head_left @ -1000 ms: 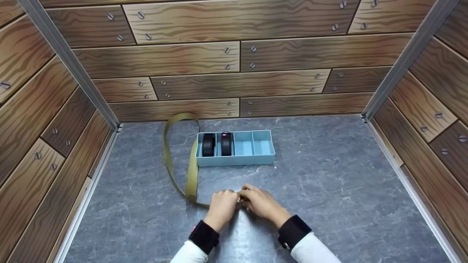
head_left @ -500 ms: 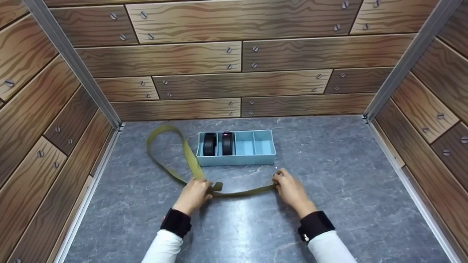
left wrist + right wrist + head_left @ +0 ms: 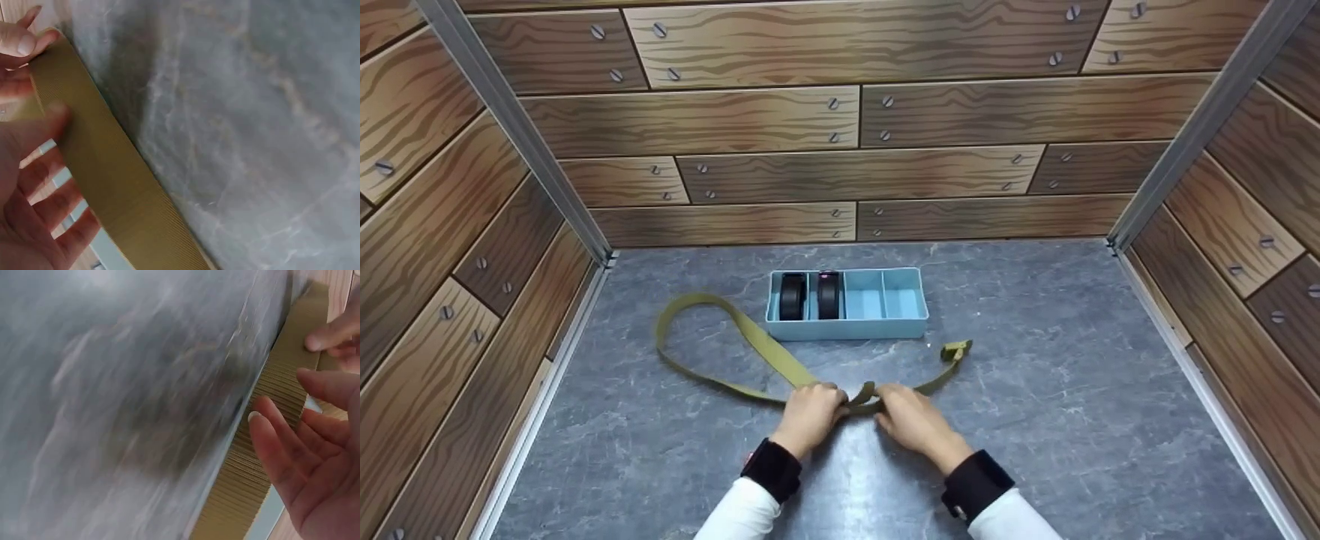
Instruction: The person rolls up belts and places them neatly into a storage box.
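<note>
Right hand [image 3: 915, 420] has moved nearer left hand [image 3: 811, 414]; both hold strap [image 3: 772, 351].

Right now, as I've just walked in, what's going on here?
A person is handling a long, flat, olive-yellow woven strap over a grey marbled surface. The left hand and the right hand both hold it, close together. A wide loop of it spreads out to the left, and one end reaches past the right hand. Beyond the hands is a light blue rectangular tray with compartments; a black rounded object stands in the leftmost one, another black rounded object in the next.
</note>
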`<state>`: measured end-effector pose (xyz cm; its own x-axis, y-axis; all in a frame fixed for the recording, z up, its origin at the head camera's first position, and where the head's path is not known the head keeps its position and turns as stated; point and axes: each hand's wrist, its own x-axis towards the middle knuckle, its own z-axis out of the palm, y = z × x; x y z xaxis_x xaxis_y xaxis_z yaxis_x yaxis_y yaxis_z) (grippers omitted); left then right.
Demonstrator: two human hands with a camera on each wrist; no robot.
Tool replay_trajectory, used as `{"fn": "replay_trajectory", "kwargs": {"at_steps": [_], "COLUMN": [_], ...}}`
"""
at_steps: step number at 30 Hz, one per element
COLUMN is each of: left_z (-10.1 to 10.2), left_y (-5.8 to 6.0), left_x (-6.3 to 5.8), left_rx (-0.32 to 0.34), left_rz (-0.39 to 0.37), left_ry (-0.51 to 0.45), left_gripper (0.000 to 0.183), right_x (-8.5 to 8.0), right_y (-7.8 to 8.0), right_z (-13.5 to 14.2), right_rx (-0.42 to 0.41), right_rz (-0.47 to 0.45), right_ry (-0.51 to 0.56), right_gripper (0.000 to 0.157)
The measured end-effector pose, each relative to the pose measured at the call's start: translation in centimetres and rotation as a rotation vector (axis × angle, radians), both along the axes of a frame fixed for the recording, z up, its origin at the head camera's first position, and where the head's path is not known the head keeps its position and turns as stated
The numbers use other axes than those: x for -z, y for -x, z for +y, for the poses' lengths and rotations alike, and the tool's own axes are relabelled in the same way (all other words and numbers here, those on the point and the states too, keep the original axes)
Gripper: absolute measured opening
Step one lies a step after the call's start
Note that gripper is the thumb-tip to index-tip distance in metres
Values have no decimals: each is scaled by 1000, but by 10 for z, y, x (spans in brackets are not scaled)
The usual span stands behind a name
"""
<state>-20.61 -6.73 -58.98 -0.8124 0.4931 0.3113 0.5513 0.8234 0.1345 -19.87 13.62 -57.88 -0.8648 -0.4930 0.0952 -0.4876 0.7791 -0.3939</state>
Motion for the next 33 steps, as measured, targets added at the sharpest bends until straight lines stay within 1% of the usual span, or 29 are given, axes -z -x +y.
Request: {"fn": "replay_trajectory", "kwargs": {"at_steps": [3, 6, 9, 11, 14, 16, 18, 21, 23, 26, 29, 31, 33], "left_z": [-1, -5, -12, -20, -36, -49, -61, -73, -74, -67, -52, -40, -26], "left_y": [-1, 0, 2, 5, 7, 8, 6, 4, 2, -2, -6, -9, -11], "left_x": [-1, -5, -12, -16, -17, -14, -11, -5, -4, -3, -4, -5, -4], "left_rx": [14, 20, -5, -31, -57, -70, -81, -91, -95, -102, -105, -104, -95], "left_rz": [-53, -61, -49, -60, -133, -189, -222, -207, -189, -186, -190, -174, -146], "left_ry": [-82, -148, -198, -215, -203, -170, -127, -83, -73, -80, -75, -62, -47], "left_gripper": [18, 20, 22, 22, 21, 22, 23, 16, 11, 17, 21, 23, 24], "right_x": [0, 1, 3, 5, 7, 8, 9, 9, 8, 5, 2, -1, -3], "right_y": [4, 8, 12, 15, 21, 24, 27, 30, 31, 29, 21, 12, 1], "right_z": [10, 23, 40, 55, 81, 98, 113, 128, 131, 119, 90, 65, 40], "right_rx": [43, 90, 166, 213, 272, 312, 355, 408, 421, 402, 339, 250, 139], "right_rz": [-23, -39, -53, -52, -35, -18, -8, -24, -39, -28, 22, 20, -2], "right_ry": [29, 45, 59, 69, 99, 121, 138, 138, 118, 81, 61, 79, 91], "right_gripper": [19, 14, 16, 17, 15, 14, 12, 14, 20, 32, 42, 45, 48]}}
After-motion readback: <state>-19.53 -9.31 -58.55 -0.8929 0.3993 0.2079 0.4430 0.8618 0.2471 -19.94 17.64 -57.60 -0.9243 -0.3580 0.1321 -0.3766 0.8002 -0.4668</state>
